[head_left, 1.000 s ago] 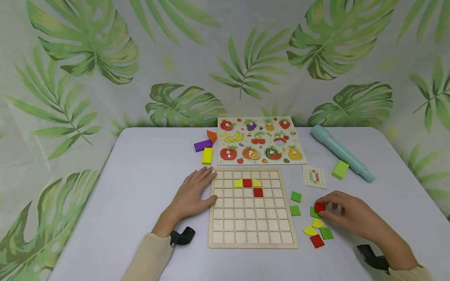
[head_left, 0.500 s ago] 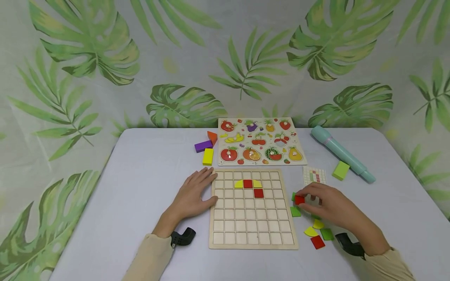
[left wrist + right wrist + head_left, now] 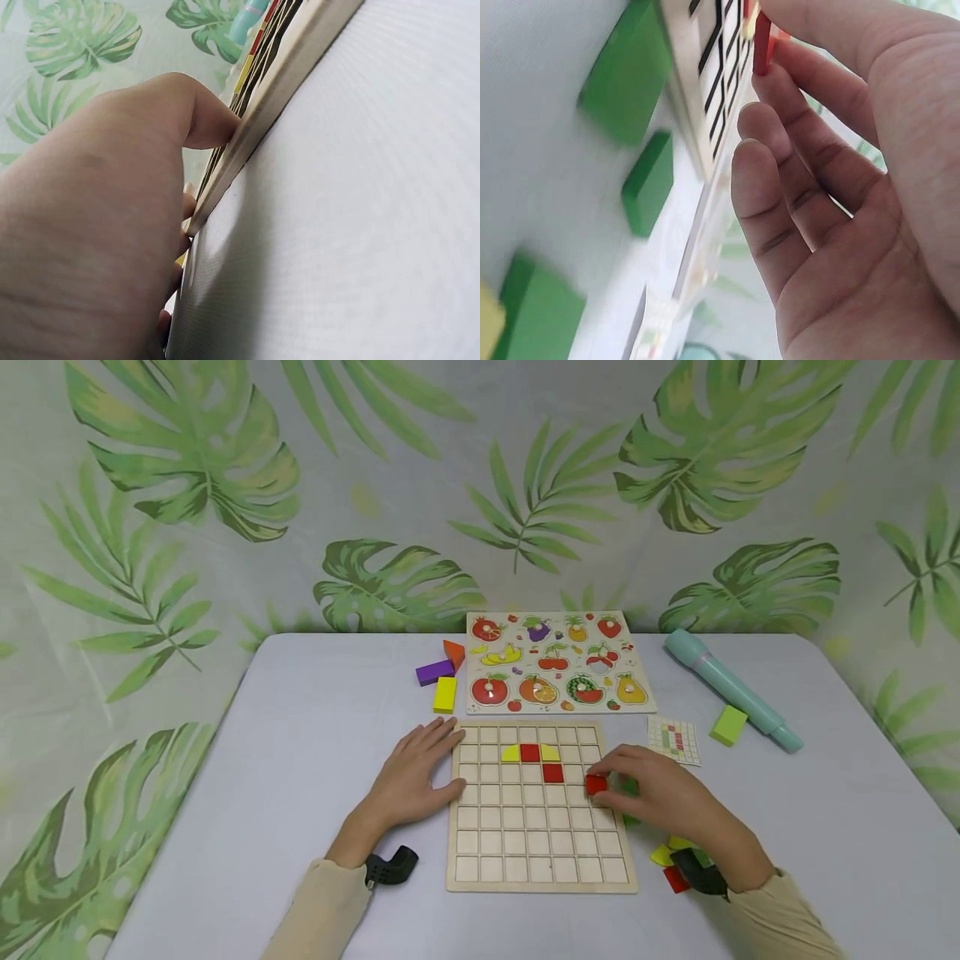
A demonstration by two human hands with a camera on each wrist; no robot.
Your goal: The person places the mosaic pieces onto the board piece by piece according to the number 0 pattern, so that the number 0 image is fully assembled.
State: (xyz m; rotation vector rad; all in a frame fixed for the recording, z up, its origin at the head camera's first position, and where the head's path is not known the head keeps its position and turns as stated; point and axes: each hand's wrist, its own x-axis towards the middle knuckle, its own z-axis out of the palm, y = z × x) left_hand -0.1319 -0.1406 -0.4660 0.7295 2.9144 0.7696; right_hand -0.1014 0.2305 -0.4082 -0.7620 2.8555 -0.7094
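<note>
Between thumb and fingertips my right hand point(image 3: 651, 783) pinches a red square tile point(image 3: 596, 785), which overlaps the right columns of the wooden grid board point(image 3: 525, 865) in the head view. The right wrist view shows the red tile point(image 3: 762, 43) edge-on in that pinch. My left hand point(image 3: 408, 777) rests flat at the board's left edge, fingers spread; its thumb point(image 3: 214, 127) touches the rim in the left wrist view. On the board lie two yellow quarter-round tiles, one at each side of a red tile point(image 3: 529, 752), and another red tile point(image 3: 552, 772) just below.
Right of the board lie green tiles point(image 3: 649, 184), yellow tiles point(image 3: 662, 856) and a red tile point(image 3: 676, 880), partly hidden by the right hand. A pattern card point(image 3: 673, 739), green block point(image 3: 728, 725) and teal microphone-shaped object point(image 3: 735, 689) stand behind; a fruit puzzle point(image 3: 561, 662) borders the board.
My right hand has carried the red tile leftward from the loose tiles, past the green ones, to the board's right columns. The left hand has stayed in place.
</note>
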